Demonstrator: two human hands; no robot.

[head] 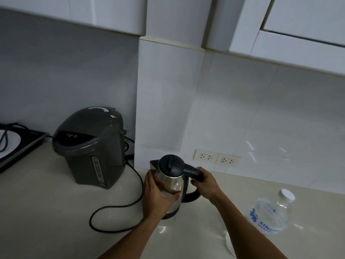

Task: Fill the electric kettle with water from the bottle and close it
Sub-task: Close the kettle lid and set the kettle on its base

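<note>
A steel electric kettle (173,186) is standing on the countertop (46,212) near its back edge, black lid (170,164) down. The person's left hand (156,198) is pressing flat against the kettle's body, fingers wrapping its side. The right hand (204,181) is gripping the black handle (193,172), fingers curled around it. A capped water bottle (268,215) is sitting toward the counter's right edge. A dark hot-water dispenser (91,146) is sitting left, its cord (119,204) looping across the counter.
</note>
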